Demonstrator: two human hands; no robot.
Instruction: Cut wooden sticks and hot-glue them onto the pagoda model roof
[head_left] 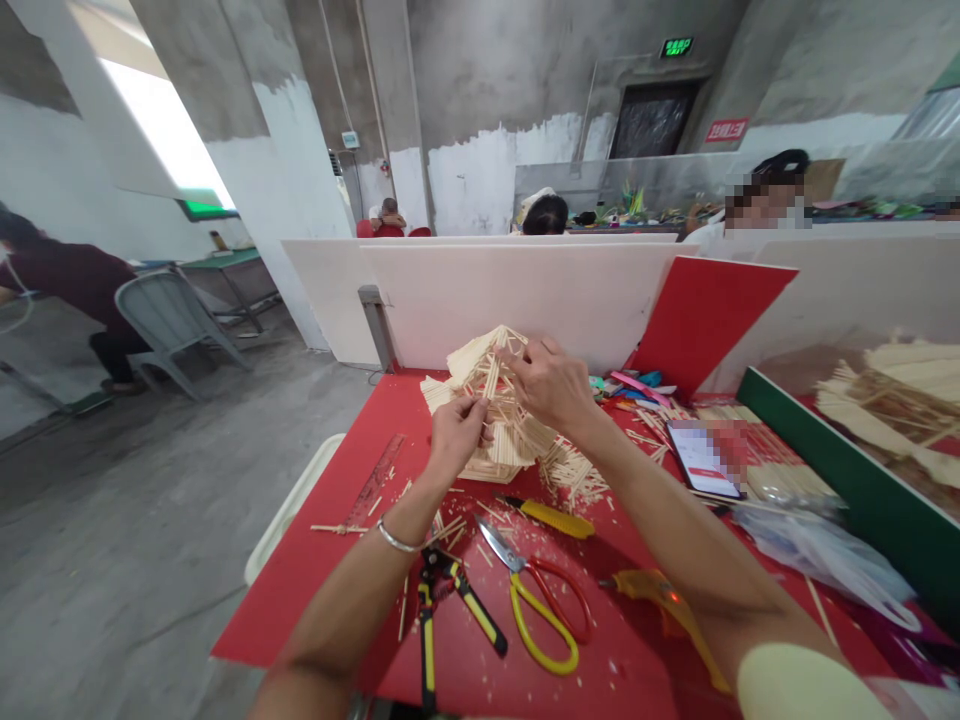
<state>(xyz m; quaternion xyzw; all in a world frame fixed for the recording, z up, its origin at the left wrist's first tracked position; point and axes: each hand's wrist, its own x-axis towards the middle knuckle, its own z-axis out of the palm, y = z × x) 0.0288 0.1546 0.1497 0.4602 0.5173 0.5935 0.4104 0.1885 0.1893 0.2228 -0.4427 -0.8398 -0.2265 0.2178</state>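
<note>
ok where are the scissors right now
Head view, lower centre: the scissors lie on the table, between the pliers at left and the glue gun at right.

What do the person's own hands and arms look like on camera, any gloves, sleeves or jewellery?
The left hand and right hand are ungloved. A thin, rounded, silver-coloured bangle circles the left wrist; none shows on the right. Both forearms are uncovered. A pale yellow rounded patch at the right upper arm may be a sleeve edge; I can't be sure.
</note>
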